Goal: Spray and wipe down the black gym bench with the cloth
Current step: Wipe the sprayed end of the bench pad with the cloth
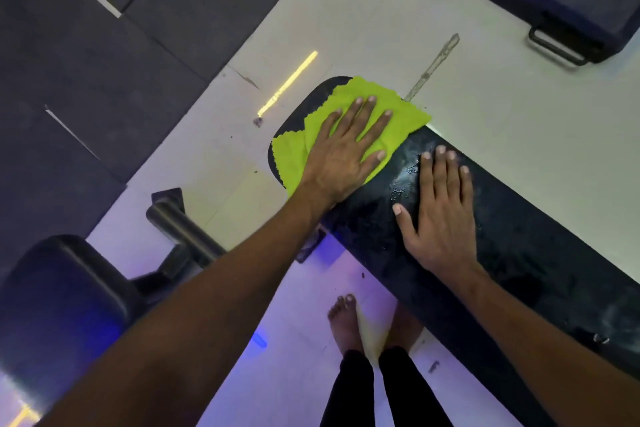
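The black gym bench (512,253) runs from the upper middle down to the lower right, its pad glistening with wet droplets. A lime-green cloth (401,114) is spread over the bench's far rounded end. My left hand (346,152) presses flat on the cloth with fingers spread. My right hand (440,215) rests flat on the bare wet pad just beside the cloth, fingers apart, holding nothing. No spray bottle is in view.
A padded roller on a metal post (180,222) and another dark pad (59,308) stand at the lower left. Dark floor mats (104,62) cover the upper left. Another bench with metal feet (571,3) sits at the upper right. My bare feet (349,326) stand on the pale floor.
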The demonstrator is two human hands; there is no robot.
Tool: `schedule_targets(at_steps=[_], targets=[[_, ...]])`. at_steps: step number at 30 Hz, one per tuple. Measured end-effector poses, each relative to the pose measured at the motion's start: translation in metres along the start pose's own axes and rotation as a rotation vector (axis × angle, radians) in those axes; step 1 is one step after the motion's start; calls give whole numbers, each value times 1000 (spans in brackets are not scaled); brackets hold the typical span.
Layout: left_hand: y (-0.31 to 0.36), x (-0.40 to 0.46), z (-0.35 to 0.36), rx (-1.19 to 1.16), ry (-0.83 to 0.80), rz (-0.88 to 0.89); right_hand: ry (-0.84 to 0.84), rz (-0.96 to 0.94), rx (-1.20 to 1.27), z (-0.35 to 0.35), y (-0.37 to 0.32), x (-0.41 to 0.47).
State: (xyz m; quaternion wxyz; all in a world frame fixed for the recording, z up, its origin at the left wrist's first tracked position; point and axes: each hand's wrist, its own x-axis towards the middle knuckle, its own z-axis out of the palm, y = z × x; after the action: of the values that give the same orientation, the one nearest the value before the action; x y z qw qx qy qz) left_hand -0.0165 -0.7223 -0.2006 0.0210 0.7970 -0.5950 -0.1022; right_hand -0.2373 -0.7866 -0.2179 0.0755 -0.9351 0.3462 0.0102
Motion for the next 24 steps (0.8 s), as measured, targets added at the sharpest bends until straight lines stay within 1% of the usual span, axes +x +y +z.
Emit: schedule_targets(at_steps=[2,4,5,6,7,10,11,12,13,15,17,19,21,24], targets=[[-1,-9,3,-26,41,-154,9,3,-4,0,-1,-1],[15,-19,7,-24,50,-305,14,13,-7,-1,-2,0],[26,-22,8,-12,48,-353,18,17,-11,-1,-3,0],[35,-20,9,-8,41,-366,23,21,-17,-1,-4,0],[39,-15,8,-17,30,-336,27,23,-22,0,-4,0],[17,19,-1,-23,-16,-65,45,20,-16,3,-3,0],[3,30,-5,-16,-29,-9,50,19,-17,4,-2,0],[-11,37,-8,-7,-23,-4,51,18,-19,5,-2,0],[-23,38,-8,-5,-6,-42,49,19,-22,5,-2,0],[-38,24,-5,-23,48,-174,43,25,-21,5,-1,0],[-39,-5,1,-41,88,-330,34,27,-29,4,-2,0],[-28,-30,7,-13,88,-438,24,30,-40,3,-3,0],[-20,-29,8,-7,64,-452,23,33,-42,3,-4,0],[-31,9,-2,-40,37,-344,33,27,-42,5,-3,-1]])
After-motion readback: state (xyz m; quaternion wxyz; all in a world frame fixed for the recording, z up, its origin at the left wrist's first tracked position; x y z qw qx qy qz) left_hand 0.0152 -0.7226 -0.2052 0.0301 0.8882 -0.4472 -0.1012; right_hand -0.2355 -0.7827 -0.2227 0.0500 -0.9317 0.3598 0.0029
